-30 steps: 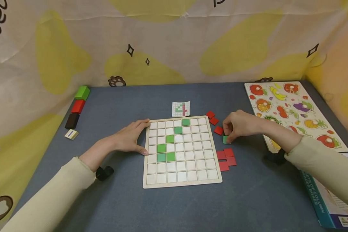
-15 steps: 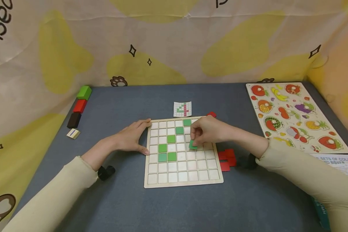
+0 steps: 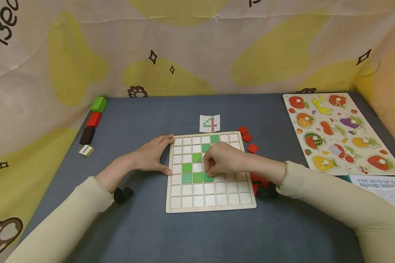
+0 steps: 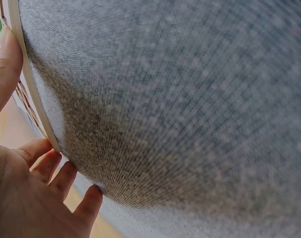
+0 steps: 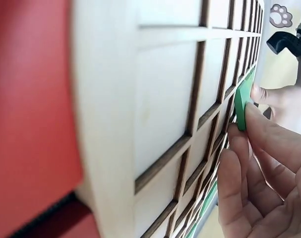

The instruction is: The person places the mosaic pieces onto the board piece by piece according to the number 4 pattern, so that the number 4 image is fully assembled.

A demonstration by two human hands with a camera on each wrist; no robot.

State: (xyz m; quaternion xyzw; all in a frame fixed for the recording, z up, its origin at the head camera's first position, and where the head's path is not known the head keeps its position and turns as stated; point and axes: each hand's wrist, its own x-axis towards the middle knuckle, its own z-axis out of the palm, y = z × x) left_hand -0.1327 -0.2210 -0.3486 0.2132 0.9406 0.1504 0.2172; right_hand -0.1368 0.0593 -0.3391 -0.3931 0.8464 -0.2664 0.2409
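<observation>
A pale wooden grid board [image 3: 210, 210] lies on the dark table. Several green square tiles [image 3: 196, 157] sit in its cells, running diagonally down from the top row. My right hand [image 3: 225, 159] is over the middle of the board and pinches a green tile [image 5: 242, 101] between thumb and fingers. In the head view that tile is at the cell right of two other green ones; the right wrist view shows it tilted on edge at the grid. My left hand [image 3: 151, 155] rests at the board's left edge, with thumb and fingertips [image 4: 53, 148] touching the rim.
A small card [image 3: 209, 123] with a coloured grid pattern lies behind the board. Red tiles [image 3: 252, 148] are scattered along its right side, some hidden by my right arm. Farther right are a fruit puzzle board [image 3: 345, 133] and a box [image 3: 382, 190]. Coloured blocks [image 3: 93, 119] line the left.
My right hand has picked up the green tile from the table right of the board and carried it left to the grid's middle. The left hand has stayed at the board's edge.
</observation>
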